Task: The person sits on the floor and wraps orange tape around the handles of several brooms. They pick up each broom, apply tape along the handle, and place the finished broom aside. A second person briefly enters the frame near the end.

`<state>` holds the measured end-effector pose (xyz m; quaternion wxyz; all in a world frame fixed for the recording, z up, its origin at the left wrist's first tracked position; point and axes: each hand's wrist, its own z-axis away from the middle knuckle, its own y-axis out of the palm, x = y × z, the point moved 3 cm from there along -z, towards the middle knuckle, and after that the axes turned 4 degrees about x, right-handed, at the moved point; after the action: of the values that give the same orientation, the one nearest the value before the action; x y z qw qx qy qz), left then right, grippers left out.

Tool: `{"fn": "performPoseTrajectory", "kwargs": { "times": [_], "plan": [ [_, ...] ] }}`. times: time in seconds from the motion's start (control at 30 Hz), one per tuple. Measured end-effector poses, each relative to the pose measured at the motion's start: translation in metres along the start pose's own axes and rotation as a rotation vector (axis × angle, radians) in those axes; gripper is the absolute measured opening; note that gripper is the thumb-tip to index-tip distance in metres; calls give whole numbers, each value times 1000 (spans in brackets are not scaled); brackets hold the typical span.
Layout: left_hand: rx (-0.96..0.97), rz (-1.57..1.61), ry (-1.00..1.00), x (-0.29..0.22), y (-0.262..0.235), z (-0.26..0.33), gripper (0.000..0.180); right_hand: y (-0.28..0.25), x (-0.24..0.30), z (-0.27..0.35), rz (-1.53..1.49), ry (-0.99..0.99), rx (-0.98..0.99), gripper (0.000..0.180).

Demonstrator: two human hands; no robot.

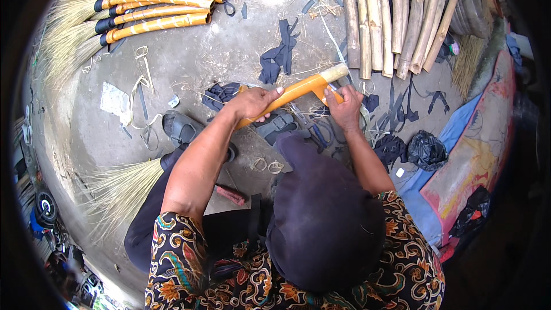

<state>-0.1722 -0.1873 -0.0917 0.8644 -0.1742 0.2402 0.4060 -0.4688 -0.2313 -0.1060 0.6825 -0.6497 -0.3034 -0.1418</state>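
My left hand is closed round the handle of a broom, which slants up to the right in front of me. Orange strip wraps most of this handle, while its pale far end shows bare. Between the fingers of my right hand is the loose end of the orange strip, pulled down off the handle close to that bare end. The broom's pale bristles fan out at the lower left, past my left forearm, which hides part of the shaft. Scissors with dark handles lie below my hands.
Finished-looking brooms with orange handles lie at the upper left. Bare-handled brooms lie at the upper right. Sandals, black cloth scraps, a red-handled tool and a black plastic bag are on the floor. A dark cap covers the lower middle.
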Motion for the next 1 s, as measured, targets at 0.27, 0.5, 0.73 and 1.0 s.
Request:
{"fn": "performPoseTrajectory", "kwargs": {
  "times": [0.27, 0.5, 0.73, 1.0],
  "plan": [
    [-72, -126, 4, -19, -5, 14, 81, 0, 1, 0, -50, -9, -7, 36],
    [-389, -398, 110, -17, -3, 14, 77, -1, -3, -2, -61, 71, 7, 38],
    [-135, -49, 0, -9, 3, 9, 87, -5, -3, -3, 29, -26, -39, 37],
    [10, 80, -105, -14, 8, 13, 81, -1, -5, -2, -39, 5, -10, 36]
  ]
}}
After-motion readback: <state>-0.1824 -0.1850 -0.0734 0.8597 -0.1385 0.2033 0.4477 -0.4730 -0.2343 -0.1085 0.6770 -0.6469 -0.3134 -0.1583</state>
